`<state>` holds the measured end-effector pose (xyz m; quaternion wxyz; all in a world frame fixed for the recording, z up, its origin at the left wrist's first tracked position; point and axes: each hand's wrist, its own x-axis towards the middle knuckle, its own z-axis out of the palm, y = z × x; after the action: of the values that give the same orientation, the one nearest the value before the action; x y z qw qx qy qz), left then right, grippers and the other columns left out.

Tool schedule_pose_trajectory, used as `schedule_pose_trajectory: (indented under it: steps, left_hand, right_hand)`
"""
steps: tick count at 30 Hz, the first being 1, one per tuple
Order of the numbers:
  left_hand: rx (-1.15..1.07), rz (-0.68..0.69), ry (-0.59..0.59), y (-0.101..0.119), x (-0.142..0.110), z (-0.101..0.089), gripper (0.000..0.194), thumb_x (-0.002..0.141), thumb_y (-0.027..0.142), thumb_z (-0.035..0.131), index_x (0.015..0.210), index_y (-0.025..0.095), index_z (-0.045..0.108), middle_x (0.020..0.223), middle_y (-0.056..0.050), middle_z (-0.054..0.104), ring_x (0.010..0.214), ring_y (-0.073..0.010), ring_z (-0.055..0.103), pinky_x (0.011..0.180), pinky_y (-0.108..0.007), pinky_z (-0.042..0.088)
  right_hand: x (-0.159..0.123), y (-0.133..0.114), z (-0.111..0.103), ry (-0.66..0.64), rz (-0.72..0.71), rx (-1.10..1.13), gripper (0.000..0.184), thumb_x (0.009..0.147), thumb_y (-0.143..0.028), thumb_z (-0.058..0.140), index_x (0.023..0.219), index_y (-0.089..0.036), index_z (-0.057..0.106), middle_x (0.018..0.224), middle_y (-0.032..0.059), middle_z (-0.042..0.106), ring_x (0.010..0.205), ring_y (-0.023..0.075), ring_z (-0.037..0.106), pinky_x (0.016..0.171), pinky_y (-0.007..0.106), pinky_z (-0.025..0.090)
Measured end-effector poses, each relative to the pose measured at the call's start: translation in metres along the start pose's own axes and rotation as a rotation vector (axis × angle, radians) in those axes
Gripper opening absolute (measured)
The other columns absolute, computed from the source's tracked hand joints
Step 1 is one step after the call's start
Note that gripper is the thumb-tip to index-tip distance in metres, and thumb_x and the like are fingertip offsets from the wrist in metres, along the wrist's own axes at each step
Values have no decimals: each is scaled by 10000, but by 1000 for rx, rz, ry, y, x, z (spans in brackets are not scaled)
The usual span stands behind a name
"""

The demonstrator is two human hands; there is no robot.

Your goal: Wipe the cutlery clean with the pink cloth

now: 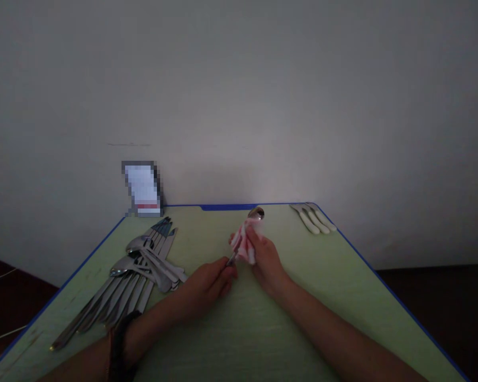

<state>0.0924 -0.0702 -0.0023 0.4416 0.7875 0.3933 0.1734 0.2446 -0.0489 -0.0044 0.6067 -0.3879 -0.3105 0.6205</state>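
A metal spoon (256,213) is held above the middle of the table, its bowl pointing away from me. My left hand (213,284) is closed round the end of its handle. A pink and white cloth (245,245) is wrapped about the upper handle, just below the bowl. My right hand (266,260) is closed on that cloth, pinching it against the spoon. The cloth and fingers hide part of the handle.
Left of my hands lies a pile of cutlery, with knives (111,300) beneath several spoons (121,265). Three forks (313,218) lie at the back right. A lit, blurred-out screen (143,185) stands at the back left. The green table (302,329) has a blue edge and meets the wall.
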Motion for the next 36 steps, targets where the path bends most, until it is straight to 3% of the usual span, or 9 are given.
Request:
schedule_pose_trajectory:
  steps: [4, 9, 11, 15, 18, 21, 25, 31, 36]
  left_hand:
    - [52, -3, -37, 5, -4, -2, 286, 919, 375, 308, 770, 185, 461, 648, 32, 474, 589, -114, 432, 562, -220, 335]
    - [-173, -23, -135, 16, -8, -19, 343, 912, 437, 291, 848, 167, 493, 609, 54, 408, 536, -93, 380, 498, -195, 318]
    - [-227, -56, -94, 24, -8, -36, 369, 897, 477, 295, 856, 166, 490, 584, 68, 360, 495, -86, 334, 451, -189, 276]
    - [110, -53, 262, 53, -8, -91, 471, 897, 483, 251, 595, 170, 433, 526, 57, 308, 509, -94, 329, 496, -215, 256]
    - [356, -39, 185, 82, -13, -130, 472, 886, 499, 306, 550, 175, 377, 508, 62, 258, 474, -86, 272, 477, -234, 206]
    - [460, 20, 60, 107, -24, -149, 431, 910, 439, 308, 619, 161, 463, 527, 49, 381, 508, -91, 364, 500, -220, 248]
    - [503, 55, 65, 115, -35, -153, 385, 924, 381, 337, 652, 159, 493, 542, 46, 421, 526, -89, 410, 521, -211, 270]
    - [436, 250, 180, 98, -20, -160, 400, 928, 346, 356, 580, 159, 418, 515, 66, 331, 486, -68, 336, 501, -196, 256]
    - [438, 212, 123, 92, -1, -154, 391, 918, 350, 393, 591, 149, 465, 501, 72, 339, 478, -59, 335, 490, -192, 242]
  right_hand:
    - [15, -10, -12, 60, -77, 27, 295, 692, -440, 662, 742, -148, 664, 715, 46, 697, 661, 152, 625, 678, 271, 462]
    - [16, -51, -13, -88, -94, -274, 302, 682, -409, 683, 831, -148, 668, 760, 67, 704, 662, 184, 622, 640, 294, 465]
    - [12, -81, -8, -169, -121, -452, 295, 706, -420, 654, 829, -153, 671, 760, 71, 702, 654, 184, 614, 608, 286, 455]
    - [3, -141, 11, -355, -198, -893, 212, 710, -384, 629, 768, -188, 684, 631, 22, 658, 519, 143, 539, 484, 240, 376]
    - [-3, -165, 33, -513, -134, -1234, 106, 689, -274, 622, 707, -197, 693, 544, -8, 602, 449, 101, 472, 441, 209, 309]
    - [-11, -169, 55, -674, 32, -1425, 147, 721, -228, 544, 744, -192, 685, 572, -16, 591, 467, 90, 478, 444, 192, 298]
    - [-21, -166, 71, -833, 102, -1515, 157, 730, -247, 552, 814, -184, 670, 647, -7, 611, 572, 111, 522, 504, 195, 319]
    - [-23, -166, 73, -751, 22, -1625, 209, 799, -286, 511, 946, -200, 632, 811, 31, 638, 735, 156, 562, 614, 229, 345]
    - [-9, -156, 75, -778, 160, -1733, 166, 733, -248, 566, 864, -190, 651, 779, 42, 638, 723, 177, 583, 584, 236, 336]
